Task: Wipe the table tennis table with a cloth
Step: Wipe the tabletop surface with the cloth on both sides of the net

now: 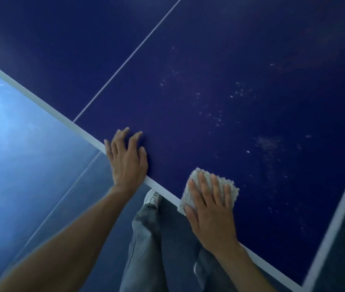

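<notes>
At the near edge of the table tennis table (251, 60), head view. Shows the right hand (209, 213) laid flat on the cloth (196, 174), fingers straight and a little apart, pressing it down rather than clutching it. Places the cloth, pale and nubbly, on the dark blue top just inside the white edge line (62, 116), one corner overlapping that line. Shows the left hand (126, 159) resting across the same edge further left, fingers spread and lightly bent, tips on the surface, holding nothing. Marks pale specks (239, 91), possibly dust or dried droplets, scattered beyond the cloth. Includes a thin white centre line (129, 55), a white side line (336, 218), grey trouser legs (144, 239), a light shoe (151, 197) and blue floor (19, 144) below.
</notes>
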